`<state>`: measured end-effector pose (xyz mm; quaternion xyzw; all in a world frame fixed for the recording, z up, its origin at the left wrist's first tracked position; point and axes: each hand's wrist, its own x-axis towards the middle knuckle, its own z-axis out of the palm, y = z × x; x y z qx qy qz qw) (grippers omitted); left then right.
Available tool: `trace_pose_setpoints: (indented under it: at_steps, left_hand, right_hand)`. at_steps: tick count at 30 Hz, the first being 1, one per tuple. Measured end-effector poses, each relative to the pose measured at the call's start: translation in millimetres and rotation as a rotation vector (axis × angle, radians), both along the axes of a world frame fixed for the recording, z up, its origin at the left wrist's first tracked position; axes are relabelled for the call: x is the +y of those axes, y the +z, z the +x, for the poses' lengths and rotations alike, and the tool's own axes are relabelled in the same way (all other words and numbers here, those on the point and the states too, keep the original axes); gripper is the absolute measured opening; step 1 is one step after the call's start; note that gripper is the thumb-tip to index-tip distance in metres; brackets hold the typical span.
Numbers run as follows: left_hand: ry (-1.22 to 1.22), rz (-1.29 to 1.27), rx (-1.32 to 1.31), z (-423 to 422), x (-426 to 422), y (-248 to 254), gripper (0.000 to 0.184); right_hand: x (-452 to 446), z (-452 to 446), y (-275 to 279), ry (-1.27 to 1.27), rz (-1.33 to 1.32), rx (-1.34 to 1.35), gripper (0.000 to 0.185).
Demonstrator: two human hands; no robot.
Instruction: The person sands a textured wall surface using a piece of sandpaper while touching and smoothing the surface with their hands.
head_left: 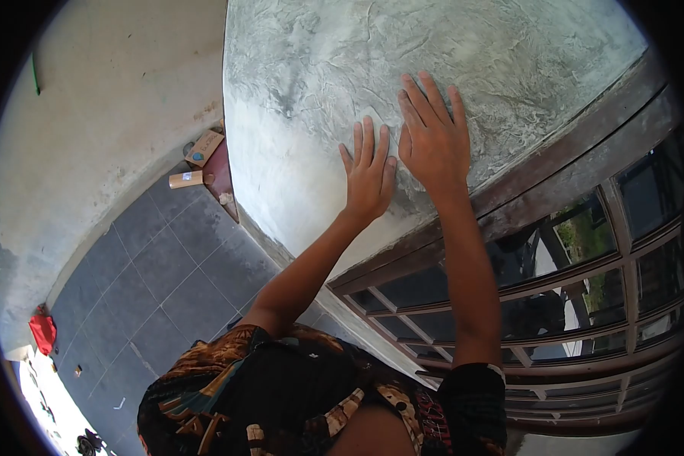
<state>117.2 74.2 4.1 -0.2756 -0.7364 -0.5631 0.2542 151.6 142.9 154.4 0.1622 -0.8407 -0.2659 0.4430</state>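
Observation:
Both of my arms reach up to a grey-white plastered wall [304, 159] with a rough, swirled texture in its upper part. My left hand [368, 178] lies against the smoother area, fingers spread and pointing up. Slightly higher and to the right, my right hand [435, 140] rests with its palm toward the rough plaster, its fingers also stretched out. The two hands are close together but apart, and neither holds anything. Their palms are hidden from view.
A brown wooden window frame [539, 178] with glass panes runs along the right. Dark grey floor tiles [159, 273] lie below left. In the corner are a cardboard box [204, 148] and a tan packet [186, 179]. A red bag [43, 332] sits by the left wall.

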Motion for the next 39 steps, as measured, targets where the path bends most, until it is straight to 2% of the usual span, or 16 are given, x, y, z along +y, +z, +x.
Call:
trace_pose_setpoints:
  at_steps: [2, 5, 7, 8, 11, 15, 17, 20, 22, 24, 27, 31, 37, 39]
  left_hand:
    - [0.057, 0.144, 0.081, -24, -8, 38, 0.056]
    - [0.056, 0.056, 0.089, -34, -19, 67, 0.058]
    - [0.019, 0.002, 0.066, -11, -13, 20, 0.058]
    - [-0.017, -0.057, 0.041, -3, -15, 10, 0.058]
    - [-0.024, -0.027, 0.039, -12, -10, 2, 0.059]
    - [0.033, 0.05, 0.189, -50, -30, 76, 0.057]
    - [0.041, 0.044, 0.191, -44, -21, 49, 0.056]
    - [-0.044, -0.077, 0.053, -4, -19, -4, 0.056]
    - [-0.02, 0.001, 0.063, -19, -13, 3, 0.056]
    - [0.014, 0.13, 0.057, -34, -19, 43, 0.056]
    - [0.048, 0.172, 0.093, -43, -16, 59, 0.056]
    - [-0.026, -0.021, -0.03, 8, -1, -18, 0.055]
    - [0.021, 0.213, 0.072, -29, -7, 63, 0.055]
    - [0.036, 0.171, 0.075, -6, 0, 26, 0.054]
  right_hand:
    - [-1, 3, -4, -0.001, -0.022, -0.011, 0.036]
    - [-1, 2, -1, 0.01, -0.02, 0.013, 0.035]
    - [-2, 3, -1, 0.018, -0.035, -0.012, 0.034]
    - [-2, 2, -1, 0.022, -0.033, -0.005, 0.034]
    - [0, 1, -2, 0.013, -0.013, -0.001, 0.035]
    - [-3, 2, -2, 0.03, -0.079, -0.019, 0.034]
    - [-2, 3, -3, 0.031, -0.092, -0.019, 0.034]
    - [-3, 3, -1, 0.016, -0.03, 0.002, 0.033]
    - [-2, 2, -1, 0.022, -0.025, 0.01, 0.033]
    - [-2, 4, -2, 0.032, -0.049, -0.005, 0.033]
    - [-1, 2, -2, 0.054, -0.076, 0.001, 0.032]
    - [1, 0, -3, 0.057, -0.066, 0.004, 0.031]
    - [2, -1, -4, 0.062, -0.038, 0.032, 0.034]
    - [3, 3, -3, 0.062, -0.033, 0.016, 0.033]
